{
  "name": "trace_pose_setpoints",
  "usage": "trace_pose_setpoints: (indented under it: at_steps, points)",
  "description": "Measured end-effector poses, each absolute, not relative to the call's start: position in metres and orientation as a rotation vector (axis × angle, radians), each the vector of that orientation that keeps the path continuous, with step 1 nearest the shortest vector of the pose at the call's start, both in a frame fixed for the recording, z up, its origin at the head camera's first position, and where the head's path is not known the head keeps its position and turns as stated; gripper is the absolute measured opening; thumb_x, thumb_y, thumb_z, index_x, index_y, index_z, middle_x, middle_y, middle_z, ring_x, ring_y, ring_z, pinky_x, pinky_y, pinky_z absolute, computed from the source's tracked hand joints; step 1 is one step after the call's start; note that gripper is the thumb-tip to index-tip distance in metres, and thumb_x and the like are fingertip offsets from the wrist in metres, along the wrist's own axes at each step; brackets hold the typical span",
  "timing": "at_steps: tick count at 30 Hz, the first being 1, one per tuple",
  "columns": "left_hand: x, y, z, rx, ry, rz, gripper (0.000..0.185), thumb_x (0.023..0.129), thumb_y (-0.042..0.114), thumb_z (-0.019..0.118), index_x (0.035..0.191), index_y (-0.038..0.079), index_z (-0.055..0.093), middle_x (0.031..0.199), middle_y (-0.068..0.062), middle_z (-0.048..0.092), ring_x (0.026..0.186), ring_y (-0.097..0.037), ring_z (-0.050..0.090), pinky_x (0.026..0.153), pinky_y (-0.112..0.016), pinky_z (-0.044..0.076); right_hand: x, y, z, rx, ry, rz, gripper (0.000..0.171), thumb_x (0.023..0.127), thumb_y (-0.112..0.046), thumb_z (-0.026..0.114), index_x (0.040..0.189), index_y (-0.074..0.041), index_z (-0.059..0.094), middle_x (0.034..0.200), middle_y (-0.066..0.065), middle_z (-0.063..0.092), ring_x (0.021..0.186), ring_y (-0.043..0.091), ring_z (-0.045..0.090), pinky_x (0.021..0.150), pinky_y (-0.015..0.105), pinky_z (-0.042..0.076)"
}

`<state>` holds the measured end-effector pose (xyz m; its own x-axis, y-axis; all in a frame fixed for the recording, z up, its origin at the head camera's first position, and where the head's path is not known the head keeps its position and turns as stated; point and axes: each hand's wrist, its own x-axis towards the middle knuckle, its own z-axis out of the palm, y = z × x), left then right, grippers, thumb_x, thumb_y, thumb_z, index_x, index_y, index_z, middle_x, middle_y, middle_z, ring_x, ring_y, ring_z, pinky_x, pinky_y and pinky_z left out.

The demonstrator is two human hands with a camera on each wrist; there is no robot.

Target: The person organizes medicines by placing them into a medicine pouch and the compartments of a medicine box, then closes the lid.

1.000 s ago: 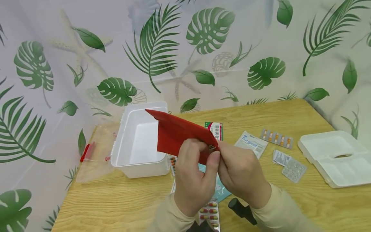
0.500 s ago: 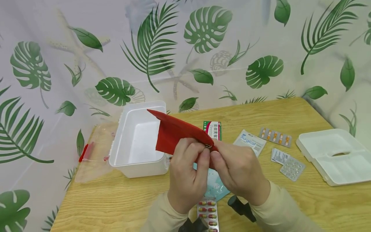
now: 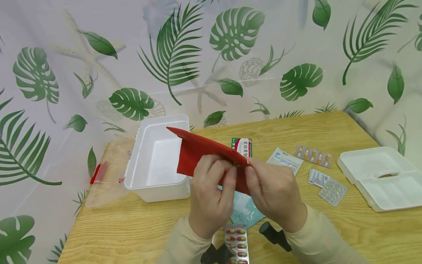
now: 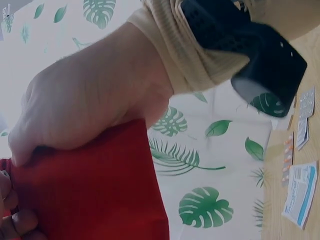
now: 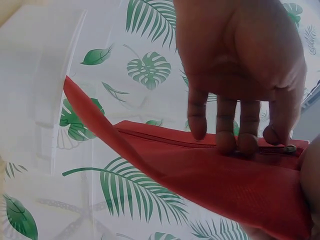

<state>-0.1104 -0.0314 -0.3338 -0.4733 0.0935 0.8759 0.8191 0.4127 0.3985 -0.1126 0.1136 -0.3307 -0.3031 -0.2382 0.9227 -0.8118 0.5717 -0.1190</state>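
Observation:
Both hands hold a red zippered pouch (image 3: pixel 194 157) in the air over the table, tilted so its right end is lower. My left hand (image 3: pixel 211 194) pinches at the zipper pull (image 3: pixel 235 164) between thumb and curled index finger. Close beside it, my right hand (image 3: pixel 275 194) grips the pouch's right end with thumb and fingers. From the right wrist view, the zipper (image 5: pixel 185 142) runs along the pouch's edge, the left fingers resting against it. The pouch's inside is hidden.
An open white plastic box (image 3: pixel 158 183) stands behind the pouch; its clear lid (image 3: pixel 108 187) lies left. Below the hands are a capsule blister pack (image 3: pixel 236 238) and blue packet (image 3: pixel 245 211). Rightward lie a Surgical packet (image 3: pixel 287 161), blister packs (image 3: pixel 313 156), and a white tray (image 3: pixel 379 183).
The left hand and the zipper pull have shifted slightly left, away from the pouch's right end. The right hand keeps its grip there, and the pouch stays nearly in place.

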Motion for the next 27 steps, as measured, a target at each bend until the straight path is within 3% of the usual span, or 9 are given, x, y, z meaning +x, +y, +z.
trace_pose_setpoints:
  at_steps: [17,27]
  points:
    - [-0.126,-0.046,-0.34,-0.694,-1.911,-1.111,0.012,0.093,0.015,0.057,0.085,0.007,0.063,0.092,-0.006,0.061,0.09,-0.019,0.057,0.069,-0.03,0.052,-0.119,0.123,-0.333,0.783,-1.85,0.903,0.045,0.103,-0.028,0.038,0.086,0.005,0.064,0.074,0.013,0.069,0.059,0.024,0.069,0.049,0.036,0.054]
    - [-0.133,-0.061,-0.339,-0.612,-1.918,-1.109,0.012,0.093,0.015,0.058,0.087,0.006,0.062,0.095,-0.009,0.061,0.092,-0.022,0.057,0.074,-0.036,0.055,-0.121,0.136,-0.329,0.686,-1.745,1.133,0.043,0.101,-0.025,0.045,0.088,0.009,0.068,0.075,0.015,0.069,0.057,0.02,0.065,0.056,0.022,0.054]
